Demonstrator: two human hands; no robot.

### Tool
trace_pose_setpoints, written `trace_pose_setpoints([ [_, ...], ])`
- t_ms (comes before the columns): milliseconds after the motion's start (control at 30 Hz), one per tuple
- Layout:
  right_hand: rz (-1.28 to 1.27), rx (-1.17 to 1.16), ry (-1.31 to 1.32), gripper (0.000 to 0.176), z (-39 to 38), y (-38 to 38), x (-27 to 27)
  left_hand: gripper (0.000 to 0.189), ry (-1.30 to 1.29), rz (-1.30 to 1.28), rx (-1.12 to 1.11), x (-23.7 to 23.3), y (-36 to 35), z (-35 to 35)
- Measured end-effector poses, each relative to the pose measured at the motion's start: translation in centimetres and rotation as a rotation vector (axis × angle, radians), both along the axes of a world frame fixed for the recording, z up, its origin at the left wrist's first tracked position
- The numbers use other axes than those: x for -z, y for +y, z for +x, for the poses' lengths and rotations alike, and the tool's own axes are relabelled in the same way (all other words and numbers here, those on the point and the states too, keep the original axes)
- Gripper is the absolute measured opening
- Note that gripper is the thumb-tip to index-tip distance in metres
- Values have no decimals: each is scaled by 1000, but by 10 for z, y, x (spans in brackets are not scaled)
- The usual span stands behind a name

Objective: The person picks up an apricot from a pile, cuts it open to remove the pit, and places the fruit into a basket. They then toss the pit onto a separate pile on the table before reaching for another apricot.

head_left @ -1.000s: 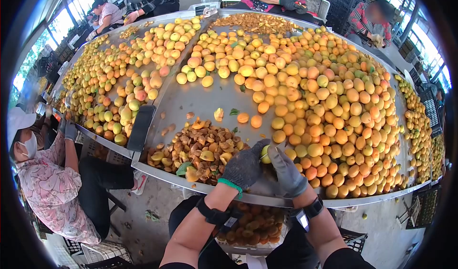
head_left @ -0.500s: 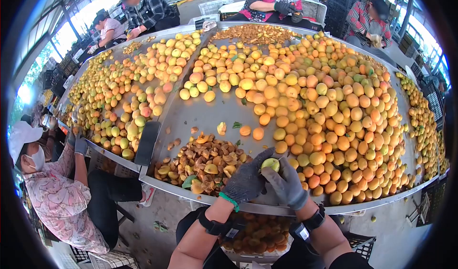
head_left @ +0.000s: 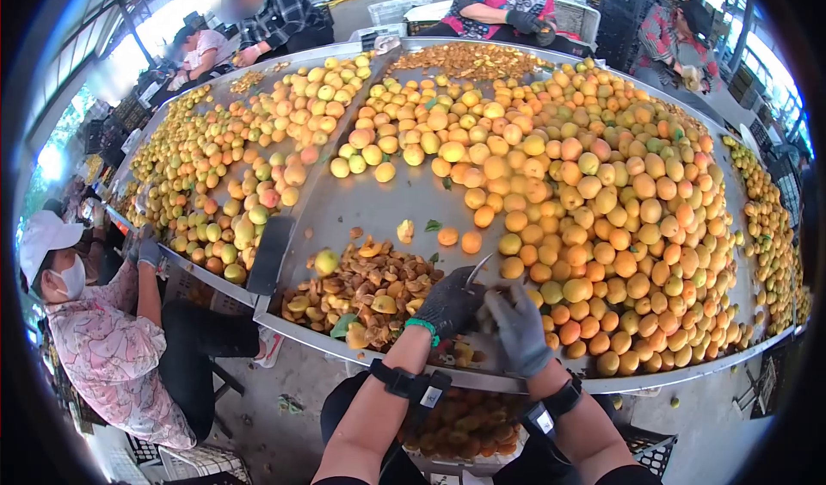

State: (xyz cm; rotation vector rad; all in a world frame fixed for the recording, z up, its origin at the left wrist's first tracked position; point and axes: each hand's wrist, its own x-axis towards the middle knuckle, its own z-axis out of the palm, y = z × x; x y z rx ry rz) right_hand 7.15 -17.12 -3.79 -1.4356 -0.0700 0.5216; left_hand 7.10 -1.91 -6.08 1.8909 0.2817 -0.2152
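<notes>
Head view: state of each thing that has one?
Left hand: gloved, partly curled, exact grip unclear
Right hand: gloved, blurred, grip unclear
Blade: bare, tip up
Scraps: browned, heaped
Yellow-green fruit: looks whole; resting or airborne, unclear
Orange fruit: mostly whole, piled
Wristbands: strapped on

Counter [head_left: 379,205]: bare metal, smooth, dull sheen. Blade [head_left: 481,267]: thin metal, glossy. Left glove [head_left: 452,306]: knitted cloth, matt, slightly rough. Right glove [head_left: 523,337]: matt, smoother-looking; fibre unclear. Whole fruit [head_left: 618,263]: smooth skins, low sheen. Split pieces [head_left: 379,278]: rough, wrinkled, moist-looking. Floor [head_left: 288,377]: matt, concrete-like. Crate [head_left: 651,449]: perforated plastic.
</notes>
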Motion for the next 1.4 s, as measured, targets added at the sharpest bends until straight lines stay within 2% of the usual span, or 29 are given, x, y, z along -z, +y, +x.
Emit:
trace_pose_setpoints([
  [33,-20,21,-10,21,3,0,-1,47,153,-327,-32,-10,2,-2],
  [67,-13,12,-7,21,6,0,-2,47,154,-320,-42,-13,3,-3],
  [133,178,166,-49,19,12,-3,-1,52,23,-352,-63,-19,6,-5],
  [200,194,151,-53,21,14,-11,-7,53,35,-364,-68,-31,11,-8],
  [267,225,234,1,21,17,-17,-15,58,39,-661,-105,-39,18,-11],
  [433,249,304,18,22,21,-26,-19,51,32,-803,-219,-50,21,-25],
  [500,-581,40,-1035,19,22,-34,-5,49,26,-817,-252,-50,28,-32],
  [567,-254,-41,-684,25,18,-27,43,47,-7,-881,-284,-52,33,-33],
  [633,-382,-176,-966,29,-2,-14,12,46,-55,-950,-281,-54,37,-34],
  [700,-424,-474,-483,40,-23,-2,-3,45,-64,-972,-256,-52,39,-33],
  [833,-333,-496,-482,50,-35,7,15,44,-117,-1028,-295,-49,36,-34],
  [933,-232,-571,-362,50,-29,6,5,43,-150,-1034,-309,-47,29,-32],
  [1000,-164,-639,-189,47,-28,5,-8,42,-184,-972,-315,-47,26,-31],
  [1033,-163,-632,-189,47,-29,6,-1,42,-179,-963,-336,-50,22,-31],
  [1100,-133,-583,-416,36,-30,7,12,43,-172,-954,-318,-49,16,-30],
  [1133,-138,-570,-420,36,-32,7,13,44,-165,-948,-307,-47,13,-31],
  [1200,86,-479,-301,33,-35,7,12,46,-171,-927,-257,-45,8,-32],
  [1267,79,-429,-375,32,-36,7,24,48,-174,-787,-262,-53,0,-33],
  [1300,79,-390,-445,32,-34,6,22,48,-182,-808,-208,-55,-1,-33],
  [1333,77,-383,-446,32,-33,6,20,48,-181,-808,-201,-52,-4,-33],
  [1400,-28,-395,-329,32,-31,4,14,46,-256,-650,-162,-43,-11,-31],
])
